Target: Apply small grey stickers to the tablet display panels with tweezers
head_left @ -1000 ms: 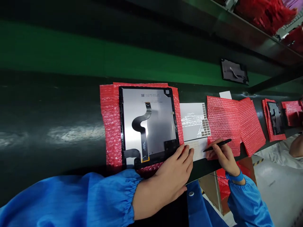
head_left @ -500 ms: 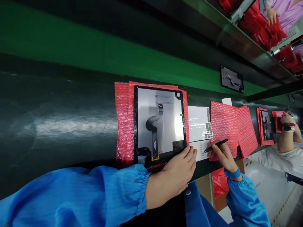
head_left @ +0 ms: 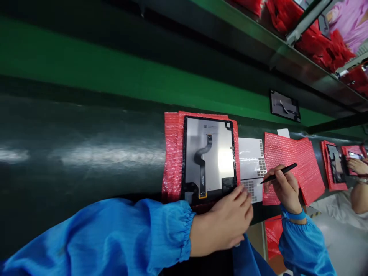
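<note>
A tablet screen panel lies back side up, a dark ribbon cable curving down its metal back. Red bubble-wrap sleeves are under it. My left hand rests palm down over the panel's lower right corner, fingers extended to the edge of a label sheet. In my right hand are slim black tweezers, pinched between thumb and fingers, the tip above the sheet's right edge. Whether a label is on the tip is too small to tell. Another label sheet lies just behind.
More red bubble-wrap sleeves lie right of the sheets. A second screen panel leans against the green back wall. Further right, a co-worker's hand is beside other panels. A shelf holding red wrap runs overhead.
The view has shifted, so the bench things sit further right and lower. My right hand has lifted the tweezers from the label sheet and drawn right. My left hand stays by the panel's corner.
</note>
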Motion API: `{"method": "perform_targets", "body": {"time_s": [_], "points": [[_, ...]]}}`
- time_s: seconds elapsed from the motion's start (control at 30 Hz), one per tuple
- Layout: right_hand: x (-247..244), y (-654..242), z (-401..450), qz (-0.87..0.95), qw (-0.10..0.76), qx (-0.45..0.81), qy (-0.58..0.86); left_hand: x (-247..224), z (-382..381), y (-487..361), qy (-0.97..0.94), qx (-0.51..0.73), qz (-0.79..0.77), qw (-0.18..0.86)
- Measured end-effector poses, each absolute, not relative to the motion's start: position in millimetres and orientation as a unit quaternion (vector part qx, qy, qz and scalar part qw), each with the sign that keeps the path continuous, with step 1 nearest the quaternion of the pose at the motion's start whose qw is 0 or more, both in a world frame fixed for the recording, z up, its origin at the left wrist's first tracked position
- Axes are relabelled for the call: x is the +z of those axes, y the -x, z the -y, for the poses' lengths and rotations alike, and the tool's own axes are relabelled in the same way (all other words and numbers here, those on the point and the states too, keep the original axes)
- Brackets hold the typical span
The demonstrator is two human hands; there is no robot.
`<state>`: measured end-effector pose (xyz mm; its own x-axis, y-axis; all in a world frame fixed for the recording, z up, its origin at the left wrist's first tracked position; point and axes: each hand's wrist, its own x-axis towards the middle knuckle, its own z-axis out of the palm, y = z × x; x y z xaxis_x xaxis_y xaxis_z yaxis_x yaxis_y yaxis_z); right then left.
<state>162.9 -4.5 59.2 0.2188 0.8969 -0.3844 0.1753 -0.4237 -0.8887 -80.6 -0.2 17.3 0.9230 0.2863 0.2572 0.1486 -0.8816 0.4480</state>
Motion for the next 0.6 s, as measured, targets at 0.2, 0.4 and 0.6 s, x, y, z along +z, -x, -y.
{"method": "perform_targets", "body": {"time_s": [0.2, 0.4, 0.6], "points": [[45.3, -62.3, -79.5, 0.443, 0.375, 0.532, 0.617, 42.4, -26.6, 127.8, -0.94, 0.172, -0.23, 0.185], [11.9, -9.0, -122.7, 0.449, 0.333, 0.565, 0.607, 19.3, -52.3, 149.8, -0.929, 0.071, -0.325, 0.162], [-1.6, 1.1, -133.1, 0.456, 0.312, 0.572, 0.606, 12.3, -68.5, 154.9, -0.918, 0.05, -0.334, 0.209]]}}
